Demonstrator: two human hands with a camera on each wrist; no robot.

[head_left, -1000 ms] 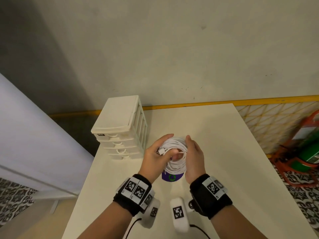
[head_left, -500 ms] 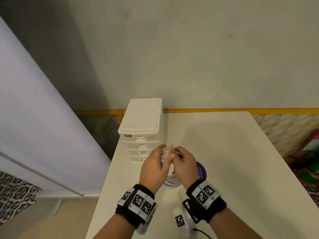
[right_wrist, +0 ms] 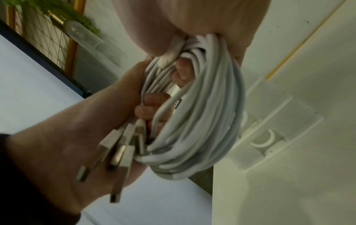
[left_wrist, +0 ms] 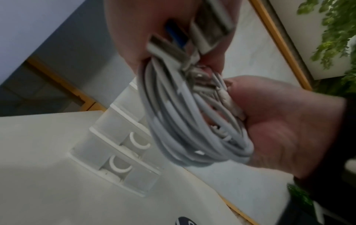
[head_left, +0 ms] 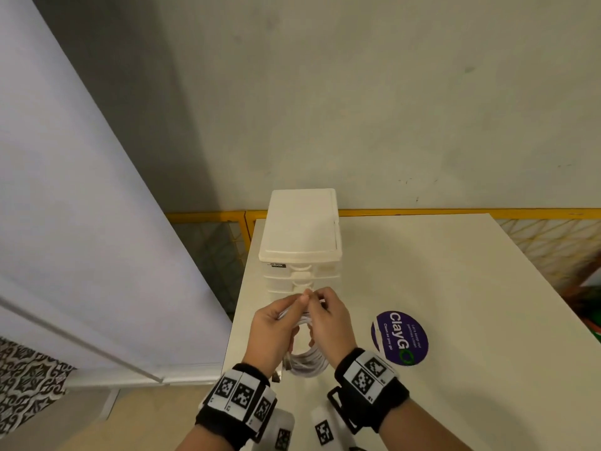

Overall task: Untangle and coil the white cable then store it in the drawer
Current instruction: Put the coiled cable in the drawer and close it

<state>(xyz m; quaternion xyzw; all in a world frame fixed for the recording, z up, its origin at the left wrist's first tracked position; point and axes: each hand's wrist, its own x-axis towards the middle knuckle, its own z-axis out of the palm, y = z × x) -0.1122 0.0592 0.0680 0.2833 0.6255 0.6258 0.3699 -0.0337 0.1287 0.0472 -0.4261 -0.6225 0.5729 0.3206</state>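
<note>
The white cable (head_left: 305,361) is wound into a coil and held upright between both hands, just in front of the white drawer unit (head_left: 302,236). My left hand (head_left: 276,330) grips the coil's left side, its fingers curled through the loop (right_wrist: 150,106). My right hand (head_left: 328,323) grips the right side of the coil (left_wrist: 192,129). Several metal plugs (right_wrist: 119,152) stick out of the bundle by the left palm. The unit's drawers (left_wrist: 119,166) are all pushed in, with curved handles facing me.
The unit stands at the back left of a white table (head_left: 455,288), near its left edge. A round purple sticker (head_left: 400,336) lies on the table right of my hands. A yellow lattice fence (head_left: 553,242) runs behind the table.
Both hands carried the coil left and closer to the drawer unit, away from over the purple sticker. The coil turned from flat-facing to upright and edge-on, and my view swung left.
</note>
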